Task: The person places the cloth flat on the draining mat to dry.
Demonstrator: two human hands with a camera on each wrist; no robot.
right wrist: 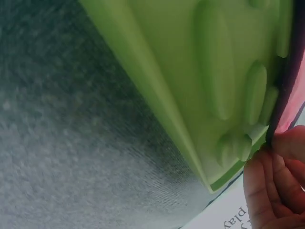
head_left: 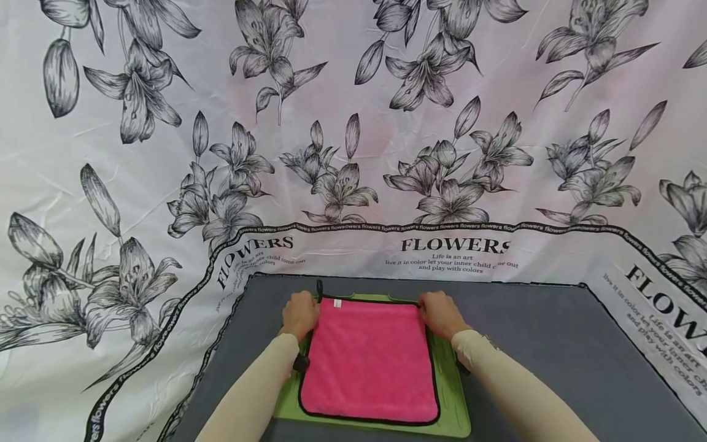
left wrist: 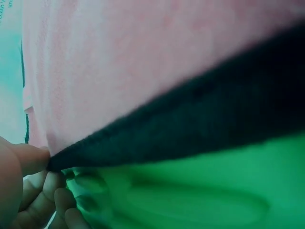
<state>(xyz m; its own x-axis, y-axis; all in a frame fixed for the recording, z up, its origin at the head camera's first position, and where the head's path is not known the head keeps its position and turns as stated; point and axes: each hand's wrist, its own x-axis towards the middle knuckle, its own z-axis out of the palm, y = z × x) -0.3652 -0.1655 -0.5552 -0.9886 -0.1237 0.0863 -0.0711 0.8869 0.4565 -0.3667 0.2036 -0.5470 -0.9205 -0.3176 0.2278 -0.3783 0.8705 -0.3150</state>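
Note:
A bright pink cloth [head_left: 370,362] with black edging, a small white tag and a black hanging loop is spread over a green tray [head_left: 455,411]. My left hand [head_left: 301,314] pinches the cloth's far left corner between thumb and fingers. At the far right corner, my right hand [head_left: 442,314] pinches the black edging the same way. In the left wrist view, the edging of the pink cloth [left wrist: 119,86] stands above the green surface. Ridges and raised ovals of the tray [right wrist: 181,95] show in the right wrist view, beside the cloth's edge.
Under the tray lies a dark grey table surface [head_left: 552,344]. A white sheet [head_left: 342,147] printed with black flowers and lettering hangs behind it and along both sides.

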